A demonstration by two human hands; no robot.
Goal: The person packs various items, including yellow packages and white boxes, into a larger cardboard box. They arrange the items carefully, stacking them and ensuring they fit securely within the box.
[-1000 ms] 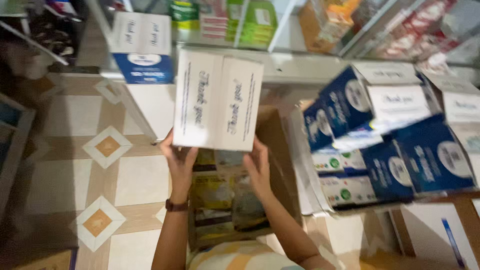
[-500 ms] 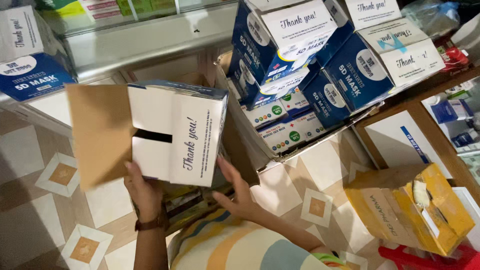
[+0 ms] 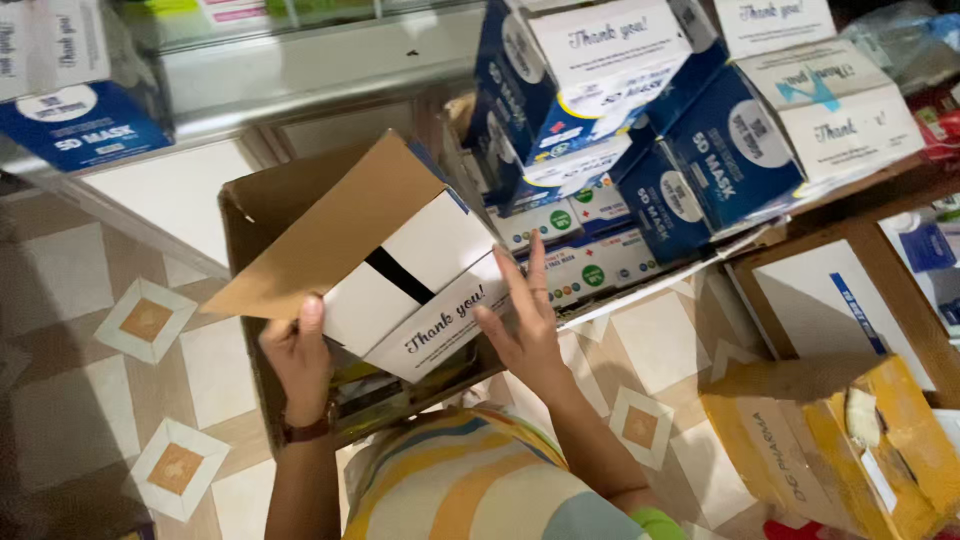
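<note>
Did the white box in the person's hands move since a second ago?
Yes. The white box was upright in front of the shelf edge; now it is tipped sideways, lower over the open brown carton, between left hand and right hand.

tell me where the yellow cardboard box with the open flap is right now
The yellow cardboard box sits at the lower right of the head view, on the tiled floor, right of the right hand.

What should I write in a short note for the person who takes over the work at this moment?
Left hand grips the lower left corner of the white box.
Right hand lies flat on its right side, fingers spread.
The box is tilted above the open brown carton, not set down.
Done: box lifted.
Left: box not yet placed anywhere.
Blue and white boxes are stacked on the right.
</note>
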